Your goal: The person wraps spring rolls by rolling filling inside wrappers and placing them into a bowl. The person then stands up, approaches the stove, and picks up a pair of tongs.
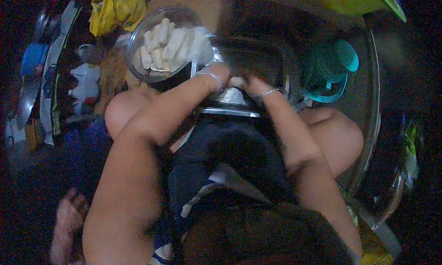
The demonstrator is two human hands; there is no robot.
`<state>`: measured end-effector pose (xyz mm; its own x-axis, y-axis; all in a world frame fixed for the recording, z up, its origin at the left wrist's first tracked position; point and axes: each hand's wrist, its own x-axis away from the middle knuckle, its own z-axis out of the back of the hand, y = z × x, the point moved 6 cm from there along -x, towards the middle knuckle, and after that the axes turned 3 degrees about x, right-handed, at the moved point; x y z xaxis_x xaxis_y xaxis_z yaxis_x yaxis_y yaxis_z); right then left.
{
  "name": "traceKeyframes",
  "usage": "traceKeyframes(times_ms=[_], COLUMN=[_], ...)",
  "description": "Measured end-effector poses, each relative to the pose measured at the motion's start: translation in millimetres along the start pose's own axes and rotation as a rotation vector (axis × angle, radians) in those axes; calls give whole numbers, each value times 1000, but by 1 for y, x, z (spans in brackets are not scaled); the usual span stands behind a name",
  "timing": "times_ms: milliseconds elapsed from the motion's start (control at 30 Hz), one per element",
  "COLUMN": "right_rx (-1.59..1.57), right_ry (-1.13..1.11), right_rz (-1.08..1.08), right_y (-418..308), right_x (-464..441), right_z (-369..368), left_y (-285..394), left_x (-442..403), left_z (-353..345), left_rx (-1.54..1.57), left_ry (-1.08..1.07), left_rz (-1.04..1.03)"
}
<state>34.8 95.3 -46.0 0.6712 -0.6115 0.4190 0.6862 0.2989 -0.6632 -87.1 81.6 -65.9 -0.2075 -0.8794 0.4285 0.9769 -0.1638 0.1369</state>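
My left hand (218, 74) and my right hand (259, 86), both in thin clear gloves, meet over a metal tray (230, 112). A short pale roll (238, 82) lies between them, and the fingers of both hands close on its ends. Blur hides the exact fingertips. Beneath the hands, a bright white or silvery patch (231, 97) shows in the tray. Left of the tray stands a clear round bowl (130, 57) with several pale rolls (159, 36) piled in it. Crumpled white, sheet-like material (199, 47) covers the bowl's right side.
A teal plastic container (326, 97) stands right of the tray. A yellow bag (117, 10) lies at the upper left, above a white plastic item (85, 80). Something bright green (384, 2) curves along the top right edge. My bent knees flank the tray. The surroundings are dark.
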Motion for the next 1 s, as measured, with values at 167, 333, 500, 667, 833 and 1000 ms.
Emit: traceKeyframes(times_ms=[167,333,500,667,833,1000], right_rx=[212,258,46,234,222,-142], right_ry=[85,385,240,336,523,157], right_rz=[213,301,299,320,445,208], right_y=[14,10,14,23,42,42], right_x=[-11,-12,-17,-13,-37,-38], right_z=[-11,2,4,-2,1,21], left_y=[-7,14,27,13,12,-28], left_x=[-1,20,31,15,13,-26], left_z=[6,35,24,25,22,-7], left_rx=[140,-9,-8,-27,-61,350], left_ry=[79,371,447,367,369,132], left_rz=[-16,-91,-239,-162,-220,8])
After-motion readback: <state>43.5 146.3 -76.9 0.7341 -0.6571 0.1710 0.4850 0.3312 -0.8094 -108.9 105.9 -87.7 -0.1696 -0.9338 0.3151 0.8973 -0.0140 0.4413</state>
